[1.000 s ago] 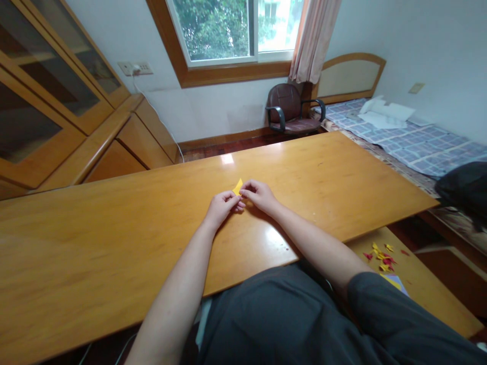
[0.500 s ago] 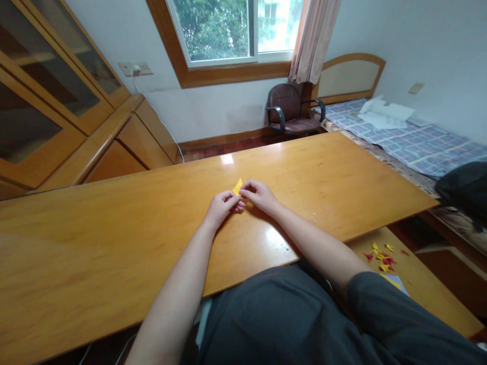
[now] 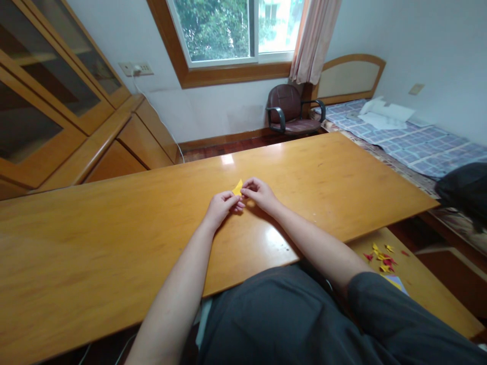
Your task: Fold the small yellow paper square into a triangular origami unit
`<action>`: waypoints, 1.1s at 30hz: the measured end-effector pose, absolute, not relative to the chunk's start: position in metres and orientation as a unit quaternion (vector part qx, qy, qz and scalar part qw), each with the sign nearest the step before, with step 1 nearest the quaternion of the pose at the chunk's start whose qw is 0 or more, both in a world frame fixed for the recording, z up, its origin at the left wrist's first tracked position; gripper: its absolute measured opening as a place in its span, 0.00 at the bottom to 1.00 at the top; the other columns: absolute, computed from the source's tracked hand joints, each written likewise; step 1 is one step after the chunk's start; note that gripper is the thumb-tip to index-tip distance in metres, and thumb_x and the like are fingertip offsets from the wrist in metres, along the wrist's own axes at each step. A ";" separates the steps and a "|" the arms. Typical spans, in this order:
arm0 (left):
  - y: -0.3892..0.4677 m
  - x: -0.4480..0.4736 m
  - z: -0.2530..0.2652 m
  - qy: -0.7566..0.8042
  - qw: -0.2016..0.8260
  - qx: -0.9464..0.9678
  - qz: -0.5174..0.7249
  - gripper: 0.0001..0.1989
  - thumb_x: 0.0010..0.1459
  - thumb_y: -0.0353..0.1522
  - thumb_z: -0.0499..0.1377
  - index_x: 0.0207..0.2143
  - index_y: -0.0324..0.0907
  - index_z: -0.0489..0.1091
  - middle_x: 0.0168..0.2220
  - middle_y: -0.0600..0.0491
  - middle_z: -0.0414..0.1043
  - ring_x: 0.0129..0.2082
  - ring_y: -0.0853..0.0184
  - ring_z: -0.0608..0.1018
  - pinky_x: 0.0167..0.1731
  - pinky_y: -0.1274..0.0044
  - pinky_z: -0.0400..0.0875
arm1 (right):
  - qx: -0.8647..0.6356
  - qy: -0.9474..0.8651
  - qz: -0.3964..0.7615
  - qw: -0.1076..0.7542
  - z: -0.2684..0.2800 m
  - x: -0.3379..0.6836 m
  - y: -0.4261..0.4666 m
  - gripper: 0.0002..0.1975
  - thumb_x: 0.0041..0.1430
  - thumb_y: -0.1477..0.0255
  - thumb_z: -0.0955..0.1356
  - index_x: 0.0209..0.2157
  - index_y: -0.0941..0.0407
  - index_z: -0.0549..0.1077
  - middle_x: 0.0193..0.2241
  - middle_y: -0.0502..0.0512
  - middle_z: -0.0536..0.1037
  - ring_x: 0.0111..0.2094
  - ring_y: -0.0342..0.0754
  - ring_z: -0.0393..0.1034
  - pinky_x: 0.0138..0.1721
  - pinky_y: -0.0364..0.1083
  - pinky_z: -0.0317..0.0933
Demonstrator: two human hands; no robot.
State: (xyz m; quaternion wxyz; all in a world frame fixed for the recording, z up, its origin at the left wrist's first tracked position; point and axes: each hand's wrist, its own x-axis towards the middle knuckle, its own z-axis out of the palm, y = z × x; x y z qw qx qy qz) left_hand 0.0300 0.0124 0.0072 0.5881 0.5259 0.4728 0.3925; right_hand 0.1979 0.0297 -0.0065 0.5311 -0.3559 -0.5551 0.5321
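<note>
A small piece of folded yellow paper is held just above the wooden table, one pointed tip sticking up and away from me. My left hand pinches its lower edge between thumb and fingers. From the other side, my right hand has thumb and forefinger closed on the paper's right edge. The fingers cover part of the paper, so its full shape is hidden.
On a lower board at the right lie several red and yellow folded paper pieces and a small stack of coloured sheets. Beyond the table stand a brown armchair and a bed. A wooden cabinet is at the left.
My right hand's fingers have shifted very slightly on the paper's right edge. My left hand and the paper are almost where they were.
</note>
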 end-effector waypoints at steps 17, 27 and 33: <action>0.012 0.031 0.008 0.476 0.581 0.524 0.403 0.19 0.45 0.45 0.67 0.25 0.37 0.70 0.24 0.49 0.77 0.22 0.68 0.77 0.26 0.77 0.72 | -0.314 -0.509 0.602 0.529 -0.008 0.200 0.034 0.20 0.51 0.61 0.73 0.41 0.55 0.65 0.24 0.47 0.77 0.26 0.43 0.71 0.34 0.45 0.66; 0.014 0.033 0.005 0.479 0.585 0.524 0.393 0.21 0.45 0.46 0.67 0.26 0.37 0.70 0.25 0.48 0.78 0.24 0.67 0.78 0.28 0.75 0.73 | -0.310 -0.512 0.594 0.538 -0.007 0.198 0.031 0.22 0.47 0.68 0.74 0.43 0.55 0.65 0.22 0.43 0.74 0.26 0.42 0.70 0.33 0.44 0.64; 0.013 0.034 0.005 0.473 0.593 0.523 0.389 0.21 0.45 0.46 0.67 0.26 0.37 0.70 0.27 0.47 0.78 0.25 0.67 0.79 0.29 0.75 0.73 | -0.320 -0.504 0.589 0.545 -0.008 0.200 0.032 0.21 0.47 0.67 0.74 0.42 0.55 0.65 0.22 0.43 0.73 0.26 0.42 0.70 0.34 0.44 0.64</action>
